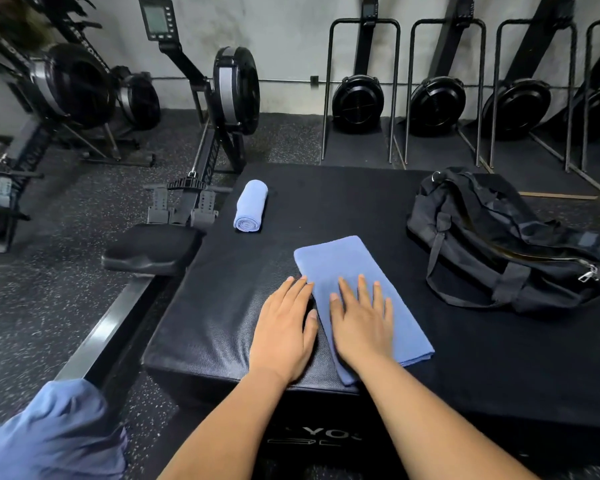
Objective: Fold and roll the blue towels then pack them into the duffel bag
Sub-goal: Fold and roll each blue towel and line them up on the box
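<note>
A black padded box (pixel 361 202) sat on the speckled gym floor, with rowing machines (pixel 229 88) along the wall behind it. My right hand (pixel 362 323) lay flat, fingers straight and spread, on the folded blue towel (pixel 347 261) near the box's front edge. My left hand (pixel 284 330) rested flat on the pad just beside it, fingertips touching the towel's left edge. A rolled blue towel (pixel 251 206) lay toward the far left corner. The black duffel bag (pixel 506 244) slumped along the right side.

Grey wall (pixel 284 36), speckled dark floor (pixel 49 306), rowing machines (pixel 358 98) upright alongside.
</note>
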